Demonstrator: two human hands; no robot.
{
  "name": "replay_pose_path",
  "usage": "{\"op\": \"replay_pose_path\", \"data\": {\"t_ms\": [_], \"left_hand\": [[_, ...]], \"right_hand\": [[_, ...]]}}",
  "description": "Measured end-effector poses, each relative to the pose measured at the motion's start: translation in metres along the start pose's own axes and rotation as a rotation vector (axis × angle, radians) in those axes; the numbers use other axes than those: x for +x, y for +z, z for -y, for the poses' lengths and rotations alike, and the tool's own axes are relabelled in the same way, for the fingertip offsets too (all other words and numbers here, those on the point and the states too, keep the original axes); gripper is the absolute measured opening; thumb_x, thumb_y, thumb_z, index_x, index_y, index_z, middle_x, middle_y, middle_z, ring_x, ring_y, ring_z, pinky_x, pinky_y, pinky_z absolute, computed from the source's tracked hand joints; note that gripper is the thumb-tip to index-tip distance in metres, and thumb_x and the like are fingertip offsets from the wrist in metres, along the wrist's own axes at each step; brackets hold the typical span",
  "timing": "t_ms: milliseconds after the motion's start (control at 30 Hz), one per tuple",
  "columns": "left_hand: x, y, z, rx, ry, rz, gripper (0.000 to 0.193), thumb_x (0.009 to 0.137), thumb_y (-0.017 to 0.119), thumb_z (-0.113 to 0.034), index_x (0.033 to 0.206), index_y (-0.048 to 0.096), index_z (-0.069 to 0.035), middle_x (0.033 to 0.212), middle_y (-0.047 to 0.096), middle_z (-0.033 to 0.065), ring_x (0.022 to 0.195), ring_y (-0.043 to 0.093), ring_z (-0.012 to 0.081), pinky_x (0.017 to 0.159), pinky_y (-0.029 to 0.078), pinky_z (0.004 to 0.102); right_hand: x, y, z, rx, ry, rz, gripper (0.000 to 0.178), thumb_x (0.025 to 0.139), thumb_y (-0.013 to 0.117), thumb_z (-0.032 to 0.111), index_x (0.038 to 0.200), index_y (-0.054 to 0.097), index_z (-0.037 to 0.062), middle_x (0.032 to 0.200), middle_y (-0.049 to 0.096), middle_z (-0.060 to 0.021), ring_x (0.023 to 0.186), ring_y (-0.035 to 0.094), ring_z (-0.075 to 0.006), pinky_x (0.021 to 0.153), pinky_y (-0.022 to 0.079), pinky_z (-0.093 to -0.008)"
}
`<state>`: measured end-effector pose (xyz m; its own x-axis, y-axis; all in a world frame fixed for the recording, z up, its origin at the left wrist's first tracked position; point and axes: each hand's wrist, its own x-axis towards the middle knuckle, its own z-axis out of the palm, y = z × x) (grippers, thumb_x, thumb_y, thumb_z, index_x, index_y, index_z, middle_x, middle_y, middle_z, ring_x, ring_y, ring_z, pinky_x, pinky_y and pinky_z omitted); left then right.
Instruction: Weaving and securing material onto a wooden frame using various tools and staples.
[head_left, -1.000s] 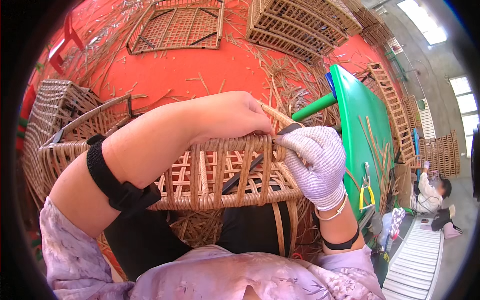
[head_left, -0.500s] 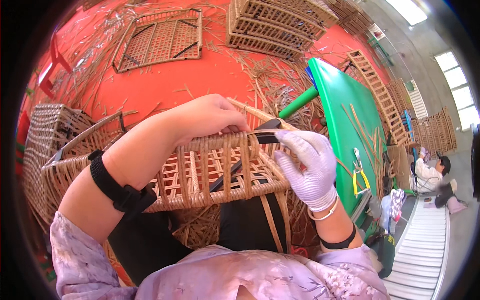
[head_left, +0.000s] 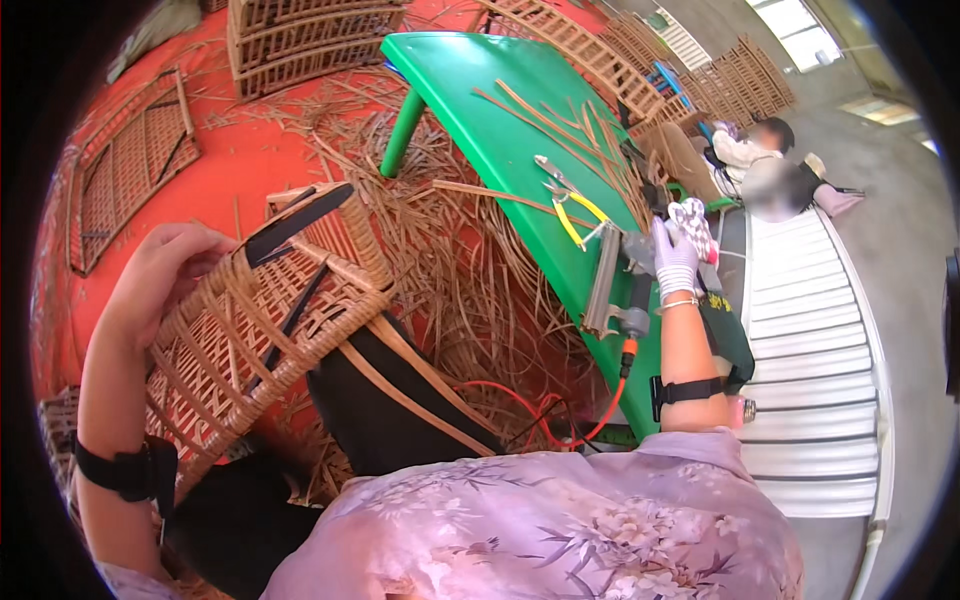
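Note:
My bare left hand [head_left: 175,270] is closed over the upper edge of a woven wicker basket [head_left: 250,350], which rests tilted against my legs. A black strip [head_left: 298,222] runs along the basket's corner, and loose wicker strands [head_left: 405,370] hang from it over my black-clad knee. My right hand [head_left: 676,258], in a whitish glove, reaches over the right edge of the green table [head_left: 500,130]. It is beside a grey tool [head_left: 637,305] with an orange hose and a patterned cloth-like item [head_left: 692,222]. Its fingertips are partly hidden, so its grip is unclear.
Yellow-handled pliers [head_left: 580,215] and loose strips [head_left: 560,130] lie on the table. Cut strands [head_left: 460,290] litter the red floor. Stacked wicker frames [head_left: 310,40] stand at the back. A co-worker [head_left: 750,150] sits beyond a white slatted surface [head_left: 805,370].
My right hand has left the basket corner and moved right to the table's edge. The view has swung right. My left hand still holds the basket, which now appears tilted further left.

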<state>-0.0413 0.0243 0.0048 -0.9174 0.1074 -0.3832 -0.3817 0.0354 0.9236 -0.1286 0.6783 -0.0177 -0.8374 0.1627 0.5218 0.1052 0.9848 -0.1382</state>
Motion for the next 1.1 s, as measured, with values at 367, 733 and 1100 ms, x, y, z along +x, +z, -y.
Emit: {"op": "replay_pose_path", "data": {"t_ms": [367,733,1100], "left_hand": [[0.002,0.004,0.009,-0.112,0.031,0.015,0.028,0.094,0.052,-0.020,0.096,0.068,0.004,0.089,0.070,0.0082,0.079,0.067,0.0129,0.072,0.054,0.0230],[0.006,0.005,0.007,0.023,0.036,-0.009,0.027,0.091,0.057,-0.023,0.096,0.070,0.000,0.086,0.069,0.0042,0.076,0.063,0.0104,0.072,0.049,0.0229],[0.022,-0.009,0.021,0.006,0.095,0.036,0.025,0.089,0.059,-0.024,0.091,0.071,-0.002,0.086,0.069,0.0037,0.072,0.062,0.0094,0.069,0.048,0.0207]], "right_hand": [[-0.029,0.009,-0.066,-0.095,0.601,0.537,0.091,0.074,0.054,0.079,0.106,0.067,-0.0057,0.087,0.069,-0.0257,0.080,0.069,-0.0361,0.077,0.052,-0.0416],[-0.066,-0.014,-0.048,0.944,1.147,0.657,0.042,0.078,0.078,0.037,0.107,0.060,0.0114,0.081,0.063,-0.0105,0.072,0.063,-0.0240,0.056,0.054,-0.0411],[-0.046,-0.034,-0.054,1.183,1.105,0.513,0.027,0.084,0.074,0.019,0.105,0.061,0.0083,0.083,0.064,-0.0084,0.071,0.064,-0.0234,0.071,0.056,-0.0542]]}}
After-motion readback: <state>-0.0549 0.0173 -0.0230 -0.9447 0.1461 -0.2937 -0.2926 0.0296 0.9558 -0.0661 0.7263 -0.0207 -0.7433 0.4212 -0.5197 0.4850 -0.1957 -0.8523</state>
